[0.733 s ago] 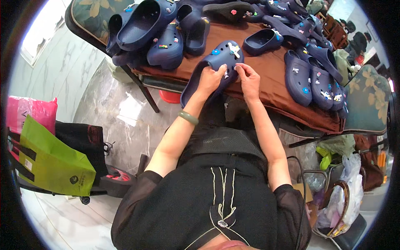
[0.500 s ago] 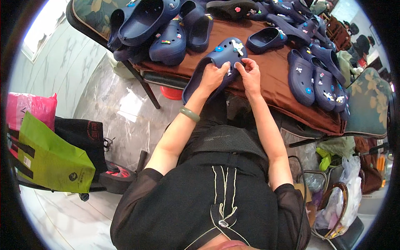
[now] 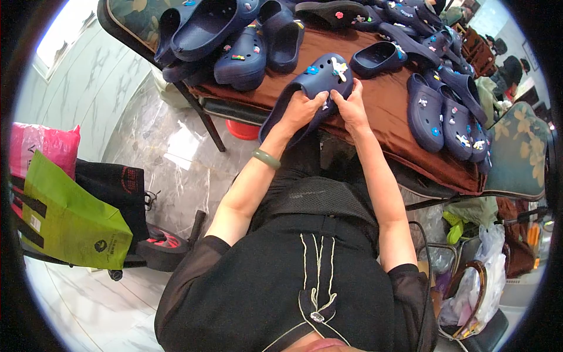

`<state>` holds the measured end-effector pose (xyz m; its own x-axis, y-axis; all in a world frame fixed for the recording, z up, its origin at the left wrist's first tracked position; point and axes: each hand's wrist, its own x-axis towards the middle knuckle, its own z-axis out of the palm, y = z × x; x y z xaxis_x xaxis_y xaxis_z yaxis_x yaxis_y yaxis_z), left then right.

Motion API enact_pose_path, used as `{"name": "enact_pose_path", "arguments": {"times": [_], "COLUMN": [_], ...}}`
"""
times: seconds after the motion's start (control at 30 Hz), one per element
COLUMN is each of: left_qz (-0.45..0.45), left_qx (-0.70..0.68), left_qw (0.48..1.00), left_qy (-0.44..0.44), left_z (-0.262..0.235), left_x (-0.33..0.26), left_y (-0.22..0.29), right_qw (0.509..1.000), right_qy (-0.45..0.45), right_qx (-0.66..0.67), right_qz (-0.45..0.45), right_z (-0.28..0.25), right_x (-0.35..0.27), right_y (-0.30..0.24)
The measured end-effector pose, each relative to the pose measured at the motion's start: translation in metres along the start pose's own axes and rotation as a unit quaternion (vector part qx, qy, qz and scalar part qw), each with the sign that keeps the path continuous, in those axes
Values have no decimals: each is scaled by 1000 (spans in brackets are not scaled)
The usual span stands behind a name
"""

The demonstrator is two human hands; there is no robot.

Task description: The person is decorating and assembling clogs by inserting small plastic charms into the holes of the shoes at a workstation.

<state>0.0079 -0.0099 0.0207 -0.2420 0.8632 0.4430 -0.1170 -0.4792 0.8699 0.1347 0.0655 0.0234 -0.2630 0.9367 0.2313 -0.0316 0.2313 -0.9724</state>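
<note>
Brown cloth (image 3: pixel 386 108): bare strip between the hands (image 3: pixel 352 109) and the right clogs (image 3: pixel 425 123)
Left clogs (image 3: pixel 243 71): stacked, blocking that side
Middle clog (image 3: pixel 375 60): in the way just beyond

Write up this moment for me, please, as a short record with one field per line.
Left grip: holding the navy clog, thumb on its upper
Right grip: thumb against the same clog's upper
Decoration: blue charm and white charm
Nearby: left-hand clogs, right-hand clogs
Underlay: brown cloth
Worn: green bangle
Lower left: lime-green bag
</note>
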Motion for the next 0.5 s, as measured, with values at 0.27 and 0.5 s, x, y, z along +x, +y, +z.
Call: {"name": "enact_pose_path", "arguments": {"times": [0.27,0.5], "left_qz": [-16,-148], "left_qx": [51,84], "left_qw": [998,985], "left_qy": [-43,-38], "left_z": [-1,10], "left_x": [3,0], "left_y": [-3,36], "right_qw": [1000,988], "right_qy": [7,-6], "right_qx": [21,146], "right_qz": [5,55], "right_z": [4,-11], "right_x": [-7,-14], "right_y": [-10,-8]}}
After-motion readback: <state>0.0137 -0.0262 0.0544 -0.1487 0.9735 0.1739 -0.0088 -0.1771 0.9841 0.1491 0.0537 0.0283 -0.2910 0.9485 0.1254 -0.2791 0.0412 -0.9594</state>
